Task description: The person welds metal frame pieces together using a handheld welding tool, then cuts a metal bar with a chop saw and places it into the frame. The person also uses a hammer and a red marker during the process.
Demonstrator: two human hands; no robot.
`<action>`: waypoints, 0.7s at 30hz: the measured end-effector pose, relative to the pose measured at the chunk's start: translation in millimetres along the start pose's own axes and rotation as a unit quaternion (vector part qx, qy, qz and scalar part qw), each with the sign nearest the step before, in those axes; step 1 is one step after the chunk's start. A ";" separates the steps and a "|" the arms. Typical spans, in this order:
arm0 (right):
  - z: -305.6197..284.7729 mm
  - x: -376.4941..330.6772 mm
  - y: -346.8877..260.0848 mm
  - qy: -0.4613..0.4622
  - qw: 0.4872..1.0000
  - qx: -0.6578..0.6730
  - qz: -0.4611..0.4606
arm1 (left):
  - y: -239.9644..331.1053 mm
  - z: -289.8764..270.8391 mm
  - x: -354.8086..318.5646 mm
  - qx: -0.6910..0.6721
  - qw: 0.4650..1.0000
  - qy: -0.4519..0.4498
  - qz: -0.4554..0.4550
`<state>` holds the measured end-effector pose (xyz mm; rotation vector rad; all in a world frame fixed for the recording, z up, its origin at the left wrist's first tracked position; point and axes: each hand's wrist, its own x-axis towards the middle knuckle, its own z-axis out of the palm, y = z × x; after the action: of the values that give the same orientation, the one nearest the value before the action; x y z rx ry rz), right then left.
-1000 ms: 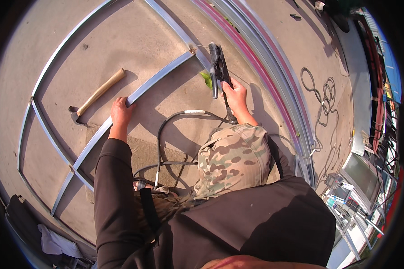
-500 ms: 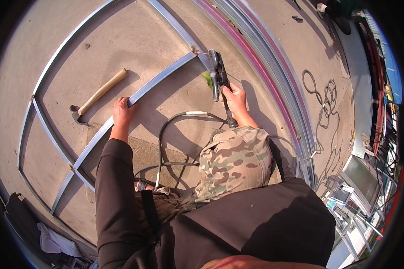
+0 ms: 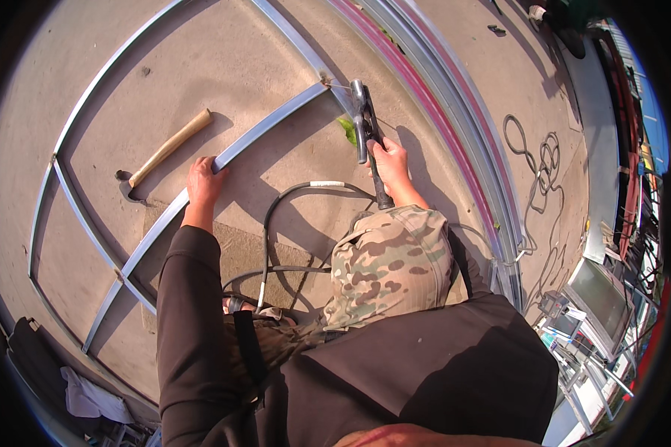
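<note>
My left hand (image 3: 203, 185) is wrapped around a silver square metal tube (image 3: 272, 123), the middle bar of a welded frame on the ground. In my right hand (image 3: 391, 165) is a black welding electrode holder (image 3: 366, 123), gripped by its handle. A thin rod runs from the holder's head to the corner joint (image 3: 326, 79), where the tube meets a longer side rail (image 3: 293, 37). The joint looks brownish and scorched; whether the rod's tip touches it is too small to tell. A black cable (image 3: 279, 197) loops from the handle toward my feet.
A hammer (image 3: 173, 147) with a wooden handle lies inside the frame, left of my left hand. Long metal profiles (image 3: 455, 112) lie along the right, with tangled cable (image 3: 546, 167) beyond. A green leaf (image 3: 347, 131) rests under the holder. Metal scraps (image 3: 585, 357) pile up at lower right.
The electrode holder has shifted very slightly to the right and stands a bit more upright. My left hand keeps its hold on the tube.
</note>
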<state>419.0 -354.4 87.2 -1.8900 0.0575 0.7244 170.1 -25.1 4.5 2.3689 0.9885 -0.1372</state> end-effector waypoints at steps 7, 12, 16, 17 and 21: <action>-2.9 -0.8 -7.0 -0.052 0.969 0.201 0.134 | 2.1 -2.8 0.9 -0.001 1.000 -0.006 -0.004; -0.9 -11.2 -14.3 -0.050 0.993 0.102 0.028 | 2.9 -1.6 -0.3 0.001 1.000 0.003 -0.002; 2.1 -7.2 -21.2 -0.036 0.996 0.079 0.027 | 1.6 -1.8 0.3 -0.015 1.000 0.010 0.009; 2.5 -7.6 -22.1 -0.035 0.993 0.089 0.067 | 1.6 -1.9 0.0 -0.016 1.000 0.010 0.010; 3.6 -10.0 -23.9 -0.028 0.998 0.038 0.032 | 1.7 -1.7 -1.3 -0.017 1.000 0.007 0.001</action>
<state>417.9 -343.7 111.0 -1.8020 0.1100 0.8074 170.1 -26.0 7.0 2.3429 0.9881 -0.1030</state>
